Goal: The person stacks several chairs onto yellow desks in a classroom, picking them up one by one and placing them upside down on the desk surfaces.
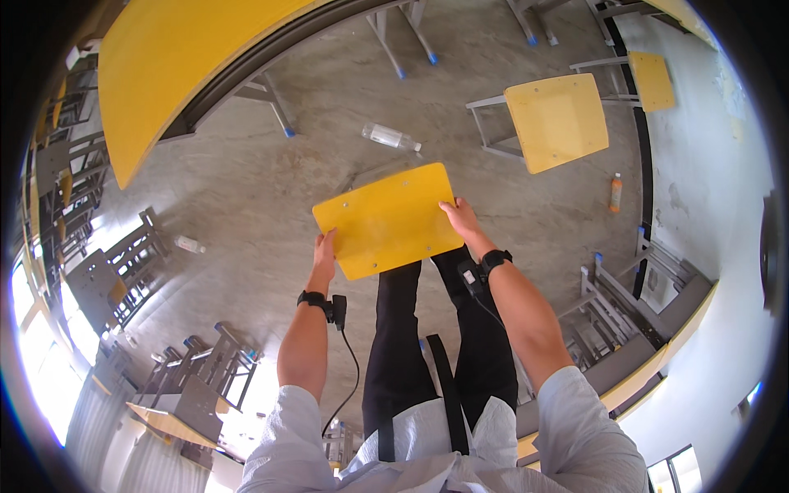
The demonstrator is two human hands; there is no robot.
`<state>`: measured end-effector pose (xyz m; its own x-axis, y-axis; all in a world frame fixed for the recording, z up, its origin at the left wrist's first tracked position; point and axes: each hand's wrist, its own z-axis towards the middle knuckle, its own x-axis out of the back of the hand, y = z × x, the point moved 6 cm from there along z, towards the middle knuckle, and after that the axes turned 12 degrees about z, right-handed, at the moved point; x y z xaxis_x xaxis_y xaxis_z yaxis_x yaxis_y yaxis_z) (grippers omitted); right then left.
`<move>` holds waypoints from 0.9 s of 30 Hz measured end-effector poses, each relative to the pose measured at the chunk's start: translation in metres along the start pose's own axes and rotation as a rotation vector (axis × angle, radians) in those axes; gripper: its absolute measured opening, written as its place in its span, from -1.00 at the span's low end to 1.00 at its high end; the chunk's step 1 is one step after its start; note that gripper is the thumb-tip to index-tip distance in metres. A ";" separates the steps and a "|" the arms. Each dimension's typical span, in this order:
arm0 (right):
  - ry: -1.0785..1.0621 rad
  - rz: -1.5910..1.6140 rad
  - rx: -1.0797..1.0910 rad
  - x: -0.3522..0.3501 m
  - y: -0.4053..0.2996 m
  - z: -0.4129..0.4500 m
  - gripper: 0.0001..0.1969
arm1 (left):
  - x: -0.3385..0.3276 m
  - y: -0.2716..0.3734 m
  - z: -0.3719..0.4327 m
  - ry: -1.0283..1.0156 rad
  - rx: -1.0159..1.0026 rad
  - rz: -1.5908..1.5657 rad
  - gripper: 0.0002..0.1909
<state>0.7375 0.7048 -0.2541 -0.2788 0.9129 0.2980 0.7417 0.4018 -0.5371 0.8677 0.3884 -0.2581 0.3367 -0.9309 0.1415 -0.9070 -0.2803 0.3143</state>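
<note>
A yellow stool seat [388, 219] with rounded corners and several screws is in front of my legs, and a bit of its metal frame shows behind the far edge. My left hand [325, 251] grips its left edge, thumb on top. On the right edge my right hand [461, 219] has hold of it the same way, its thumb on the upper face. The fingers under the seat are hidden. Just beyond the seat, a clear plastic bottle [389, 137] lies on the concrete floor.
Another yellow stool [558, 123] stands ahead on the right, a smaller-looking one [652, 81] by the wall. A large yellow tabletop [185, 68] is at upper left. An orange bottle [616, 193] and a clear bottle [189, 244] are on the floor. Desks [185, 407] lie at lower left.
</note>
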 end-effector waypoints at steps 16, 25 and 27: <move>-0.232 0.373 0.247 0.119 -0.032 -0.196 -0.64 | -0.001 0.026 -0.250 0.385 -0.353 -0.348 -0.58; -0.884 0.668 0.044 0.152 -0.128 -0.266 -0.36 | 0.033 0.075 -0.374 0.646 -0.729 -0.126 -0.62; -0.923 0.906 -0.269 0.147 -0.154 -0.262 -0.34 | 0.040 0.087 -0.396 0.665 -0.876 -0.073 -0.68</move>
<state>0.7423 0.7584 0.0795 0.1456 0.6054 -0.7825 0.9519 -0.3014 -0.0560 0.9019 0.4195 0.1466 0.6898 -0.5331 0.4898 -0.4745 0.1781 0.8621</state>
